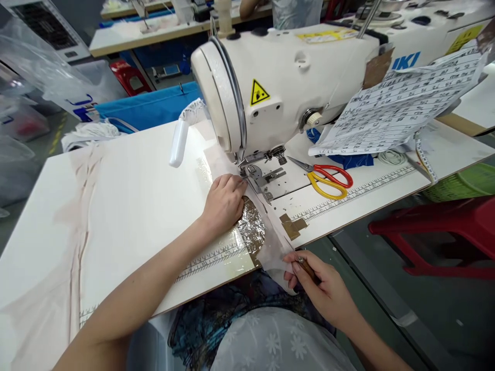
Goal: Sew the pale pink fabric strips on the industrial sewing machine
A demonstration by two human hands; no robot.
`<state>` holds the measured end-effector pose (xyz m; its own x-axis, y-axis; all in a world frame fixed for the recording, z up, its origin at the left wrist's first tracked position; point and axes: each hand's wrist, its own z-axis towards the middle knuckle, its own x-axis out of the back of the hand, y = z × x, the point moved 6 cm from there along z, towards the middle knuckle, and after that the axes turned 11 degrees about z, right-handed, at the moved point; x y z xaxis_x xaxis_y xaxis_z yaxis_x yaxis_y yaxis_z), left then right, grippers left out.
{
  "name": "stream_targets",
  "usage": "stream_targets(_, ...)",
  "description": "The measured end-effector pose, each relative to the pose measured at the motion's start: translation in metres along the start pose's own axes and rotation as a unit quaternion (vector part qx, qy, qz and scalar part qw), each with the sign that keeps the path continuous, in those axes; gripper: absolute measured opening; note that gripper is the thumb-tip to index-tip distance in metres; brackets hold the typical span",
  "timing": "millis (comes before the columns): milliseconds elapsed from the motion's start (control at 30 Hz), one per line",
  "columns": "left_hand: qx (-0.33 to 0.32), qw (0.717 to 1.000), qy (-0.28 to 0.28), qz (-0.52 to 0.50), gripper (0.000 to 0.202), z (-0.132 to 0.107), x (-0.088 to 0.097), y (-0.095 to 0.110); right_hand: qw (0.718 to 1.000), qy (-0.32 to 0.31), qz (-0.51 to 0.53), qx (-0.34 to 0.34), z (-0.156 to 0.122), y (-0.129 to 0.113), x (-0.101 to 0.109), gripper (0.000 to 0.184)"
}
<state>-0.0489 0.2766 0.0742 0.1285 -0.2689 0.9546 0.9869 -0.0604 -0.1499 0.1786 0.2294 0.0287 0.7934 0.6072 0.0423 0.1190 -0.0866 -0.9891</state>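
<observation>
A strip of pale pink fabric (pixel 274 233) runs from under the presser foot of a white sewing machine (pixel 266 77) down past the table's front edge. Beside the needle, my left hand (pixel 225 202) is closed, its curled fingers pressing the fabric down; its fingertips are partly hidden. My right hand (pixel 317 281) is closed at the near end of the strip, pinching the cloth's edge. It also grips a wooden-handled awl (pixel 305 268), whose thin metal shaft points up toward the machine. Shiny tape (pixel 252 226) covers the tabletop between my hands.
Red-and-yellow scissors (pixel 328 180) lie right of the needle. A handwritten sheet (pixel 402 103) leans against the machine. More sheer pink fabric (pixel 46 309) drapes over the table's left. A red stool (pixel 444 232) stands at right. Another person's arm (pixel 251 7) shows at the back.
</observation>
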Motion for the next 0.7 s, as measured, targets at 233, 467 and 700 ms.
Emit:
stream_targets(233, 0.006, 1.0, 0.002, -0.018, 0.042, -0.009, 0.002, 0.002, 1.0, -0.005, -0.012, 0.024, -0.003, 0.003, 0.001, 0.026)
stream_targets(467, -0.001, 1.0, -0.002, -0.013, 0.042, -0.013, 0.007, 0.016, 1.0, -0.012, -0.008, 0.028, -0.006, 0.003, -0.001, 0.025)
stream_targets(700, -0.016, 1.0, 0.01, -0.005, 0.041, -0.015, 0.006, 0.019, 0.999, -0.026, -0.016, 0.015, -0.002, 0.002, -0.007, 0.024)
